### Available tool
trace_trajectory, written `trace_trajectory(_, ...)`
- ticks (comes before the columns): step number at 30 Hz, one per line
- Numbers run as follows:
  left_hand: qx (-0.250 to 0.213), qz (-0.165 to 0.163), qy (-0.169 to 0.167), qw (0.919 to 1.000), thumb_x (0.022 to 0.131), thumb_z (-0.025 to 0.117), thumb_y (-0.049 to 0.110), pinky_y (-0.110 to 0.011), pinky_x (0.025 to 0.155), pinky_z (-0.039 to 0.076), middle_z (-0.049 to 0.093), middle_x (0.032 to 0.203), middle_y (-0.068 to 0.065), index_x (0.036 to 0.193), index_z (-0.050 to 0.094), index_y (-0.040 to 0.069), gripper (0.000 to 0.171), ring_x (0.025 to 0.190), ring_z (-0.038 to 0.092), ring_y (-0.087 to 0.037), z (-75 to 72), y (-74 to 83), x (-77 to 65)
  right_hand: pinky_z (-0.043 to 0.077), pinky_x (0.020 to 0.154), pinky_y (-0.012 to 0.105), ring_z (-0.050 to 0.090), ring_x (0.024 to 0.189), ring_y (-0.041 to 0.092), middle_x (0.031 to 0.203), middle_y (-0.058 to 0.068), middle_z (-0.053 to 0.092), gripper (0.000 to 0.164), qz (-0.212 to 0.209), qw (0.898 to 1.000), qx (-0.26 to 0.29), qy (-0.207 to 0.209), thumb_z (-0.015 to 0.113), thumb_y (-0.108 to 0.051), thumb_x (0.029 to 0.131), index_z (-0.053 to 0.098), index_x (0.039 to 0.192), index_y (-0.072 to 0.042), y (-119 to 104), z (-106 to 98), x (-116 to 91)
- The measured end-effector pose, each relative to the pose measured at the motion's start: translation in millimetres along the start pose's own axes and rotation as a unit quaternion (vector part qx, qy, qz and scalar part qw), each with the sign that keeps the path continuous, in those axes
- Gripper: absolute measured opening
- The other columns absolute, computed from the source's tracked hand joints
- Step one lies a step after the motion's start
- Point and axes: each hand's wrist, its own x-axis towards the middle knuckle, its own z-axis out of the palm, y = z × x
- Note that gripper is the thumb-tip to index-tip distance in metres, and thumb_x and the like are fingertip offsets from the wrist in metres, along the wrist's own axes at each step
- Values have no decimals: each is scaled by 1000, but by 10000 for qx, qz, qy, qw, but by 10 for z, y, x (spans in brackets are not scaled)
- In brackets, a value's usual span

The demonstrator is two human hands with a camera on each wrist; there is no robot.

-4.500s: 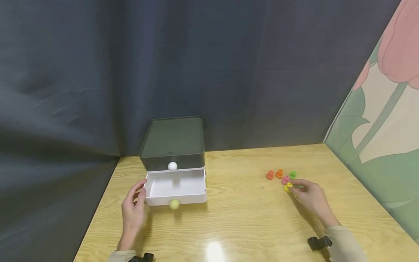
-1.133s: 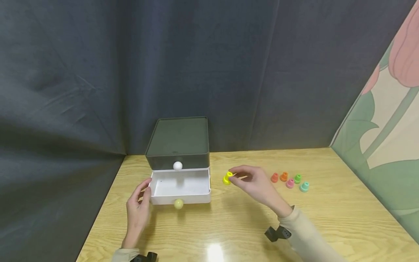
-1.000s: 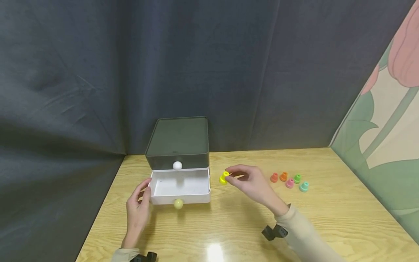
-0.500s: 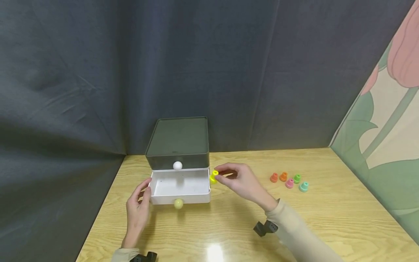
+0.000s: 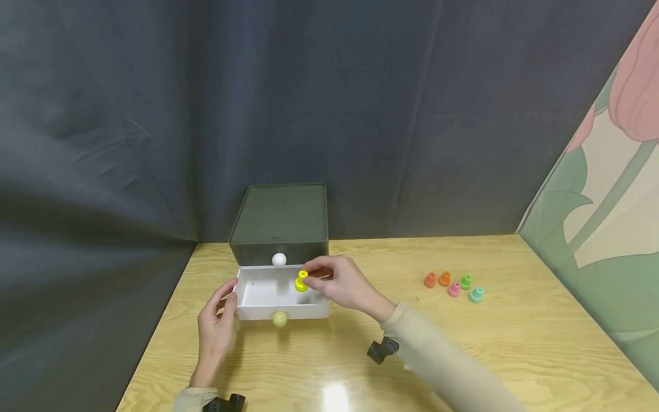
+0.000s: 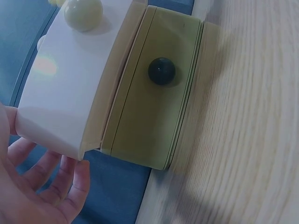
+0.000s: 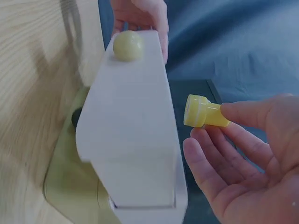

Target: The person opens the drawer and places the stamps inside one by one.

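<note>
A small yellow stamp point(image 5: 301, 281), with a wide base and narrower handle, is pinched between the thumb and fingers of my right hand point(image 5: 342, 283). It hangs over the white drawer point(image 5: 283, 312), which is pulled out from the middle of a desktop drawer unit point(image 5: 280, 214). In the right wrist view, the stamp point(image 7: 203, 112) shows beyond the drawer wall. My left hand point(image 5: 216, 323) holds that drawer by its left side. Up close in the left wrist view, the fingers of my left hand point(image 6: 46, 186) curl along the drawer's side, by its lower edge.
Several more stamps stand on the table to the right: red point(image 5: 429, 280), orange point(image 5: 445, 278), pink point(image 5: 454, 289), green point(image 5: 465, 281) and turquoise point(image 5: 476, 294). Below the white drawer sits a shut olive drawer point(image 6: 145, 112) with a dark knob. A dark curtain point(image 5: 360, 114) hangs behind.
My right hand has picked the yellow stamp from the group and carried it left, over the table and past the drawer's right wall. My left hand has stayed at the drawer.
</note>
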Motion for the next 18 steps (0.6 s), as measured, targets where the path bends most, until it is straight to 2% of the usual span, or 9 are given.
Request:
trace_trajectory(4,-37,-8,38,10000,109,57,11,-14,71,49,72,135,-15,136,72,7,31,92,61,3,10,-5,6,60,80,22,77,94,18,105,11,80,17,44,9997,-83,-203,76,-8,97,80,113,-3,-7,161,112)
trace_trajectory(9,-71,53,104,9999,109,57,11,-14,69,49,73,133,-16,135,72,6,30,92,62,0,32,-13,7,58,76,19,77,94,20,104,9,81,14,125,9994,-191,-247,77,-5,95,81,109,-4,4,335,205)
trace_trajectory(18,-17,-29,98,9999,110,57,12,-14,69,48,72,133,-15,136,72,7,31,92,60,3,22,-7,4,55,74,19,74,87,10,102,7,82,17,387,9979,-392,-330,80,-6,93,82,109,-5,-22,608,355)
